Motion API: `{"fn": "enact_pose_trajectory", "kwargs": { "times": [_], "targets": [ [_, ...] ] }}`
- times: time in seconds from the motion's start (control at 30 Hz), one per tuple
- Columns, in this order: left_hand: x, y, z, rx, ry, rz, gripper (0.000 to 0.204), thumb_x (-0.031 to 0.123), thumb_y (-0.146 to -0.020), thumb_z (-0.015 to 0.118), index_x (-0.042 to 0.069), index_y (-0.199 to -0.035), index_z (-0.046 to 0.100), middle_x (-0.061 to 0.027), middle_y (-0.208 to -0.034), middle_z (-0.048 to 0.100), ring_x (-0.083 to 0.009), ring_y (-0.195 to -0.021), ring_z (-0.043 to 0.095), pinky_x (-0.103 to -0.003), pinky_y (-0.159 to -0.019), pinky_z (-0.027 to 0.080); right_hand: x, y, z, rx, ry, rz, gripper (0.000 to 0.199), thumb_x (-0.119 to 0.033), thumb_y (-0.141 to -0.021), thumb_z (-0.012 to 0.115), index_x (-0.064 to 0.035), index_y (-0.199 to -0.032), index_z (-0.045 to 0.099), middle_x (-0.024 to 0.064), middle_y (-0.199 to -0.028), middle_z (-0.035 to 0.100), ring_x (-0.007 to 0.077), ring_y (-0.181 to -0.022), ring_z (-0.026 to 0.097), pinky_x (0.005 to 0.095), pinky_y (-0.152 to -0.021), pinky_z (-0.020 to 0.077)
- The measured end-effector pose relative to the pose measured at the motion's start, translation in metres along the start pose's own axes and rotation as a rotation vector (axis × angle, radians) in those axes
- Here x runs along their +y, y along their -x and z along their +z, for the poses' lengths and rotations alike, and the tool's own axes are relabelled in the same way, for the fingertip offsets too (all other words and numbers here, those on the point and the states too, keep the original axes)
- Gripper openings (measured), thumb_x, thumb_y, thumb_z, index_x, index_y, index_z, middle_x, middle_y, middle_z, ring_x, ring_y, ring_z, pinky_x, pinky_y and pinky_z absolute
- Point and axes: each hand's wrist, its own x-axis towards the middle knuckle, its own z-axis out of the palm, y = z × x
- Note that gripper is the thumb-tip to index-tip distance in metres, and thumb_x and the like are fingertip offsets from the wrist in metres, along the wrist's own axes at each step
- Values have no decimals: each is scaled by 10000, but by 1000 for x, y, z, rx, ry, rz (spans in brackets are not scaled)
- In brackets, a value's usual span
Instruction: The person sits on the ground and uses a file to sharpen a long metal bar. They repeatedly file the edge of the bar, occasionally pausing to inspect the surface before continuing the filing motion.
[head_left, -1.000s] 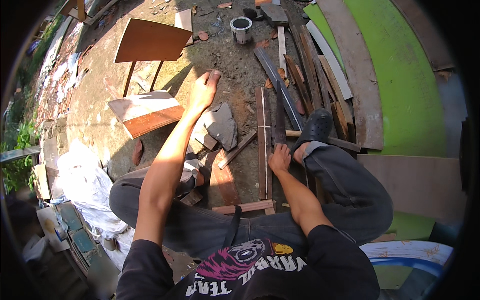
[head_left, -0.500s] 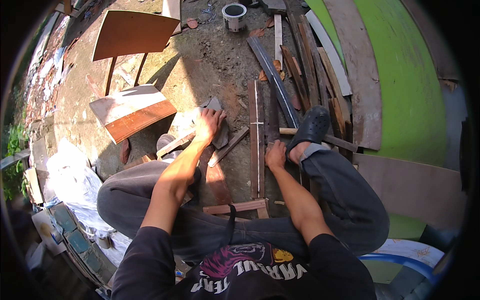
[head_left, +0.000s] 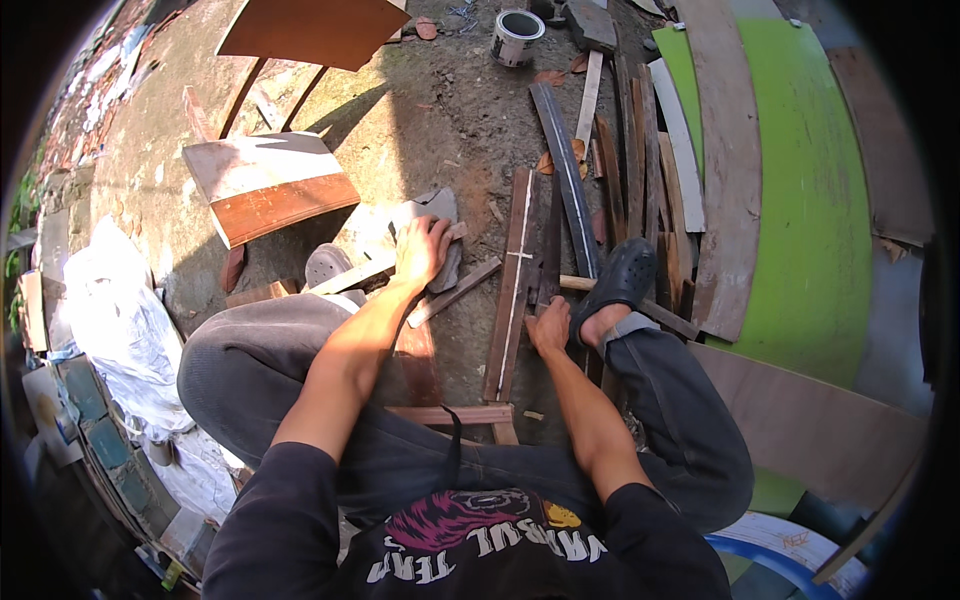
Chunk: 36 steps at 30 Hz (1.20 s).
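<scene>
My left hand [head_left: 422,250] is closed over a pale wooden strip [head_left: 352,276], whose end pokes out past my fingers. Under that hand lies a grey stone slab [head_left: 440,205]. With curled fingers, my right hand [head_left: 549,325] grips the near end of a dark wooden strip [head_left: 550,250], beside my shoe. Just left of it lies a brown plank [head_left: 513,270] with a white line and a cross mark. A short loose wooden piece [head_left: 455,291] rests on the ground between my hands.
Long wooden strips [head_left: 635,150] lie at the right, beside a green panel [head_left: 800,180]. A paint can [head_left: 517,38] stands at the far side. A small wooden chair [head_left: 270,185] is at the left, near white sheeting [head_left: 125,330]. A jointed wooden piece [head_left: 460,414] lies near my lap.
The view has shifted a little, so the chair and can sit higher. The pale strip's end now shows beyond my left fingers. My right hand stays by the dark strip's near end.
</scene>
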Motion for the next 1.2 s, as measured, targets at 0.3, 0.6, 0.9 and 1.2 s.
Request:
{"fn": "enact_pose_trajectory", "kwargs": {
  "times": [0.3, 0.6, 0.9, 1.2],
  "targets": [
    [-6, -5, 5, -40, 51, 6, 315, 182, -864, 721, 56, -1147, 664, -125, -1132, 619, -330, -1023, 580, -447, -886, 480, 9, 17, 17, 29, -388, -67, 697, -240, -753, 725, -7, -1359, 472, 259, -1231, 579, 410, -1167, 550, 460, -1025, 430],
    [-1, -18, 4, -157, 102, -40, 253, 102, -857, 685, 49, -1104, 660, -121, -1142, 624, -333, -1049, 583, -453, -891, 484, -9, 36, 34, 68, -226, 134, 706, -322, -846, 742, -91, -1422, 406, 285, -1252, 485, 503, -1150, 542, 538, -979, 459],
    [-11, -32, 20, -163, 33, 72, 338, 108, -817, 675, 51, -1147, 635, -135, -1193, 611, -343, -1129, 555, -456, -930, 448, -11, 22, 32, -114, -154, 339, 705, -377, -870, 640, -99, -1446, 344, 372, -1172, 618, 510, -1125, 602, 534, -987, 469],
    [12, -35, 27, -112, -44, -202, 436, 328, -890, 677, 63, -1232, 622, -163, -1459, 454, -356, -1437, 320, -554, -1158, 255, 15, 34, 32, 183, -430, 198, 493, -303, -888, 673, -105, -1328, 578, 234, -1090, 704, 432, -1049, 658, 482, -940, 493]
  ]
}}
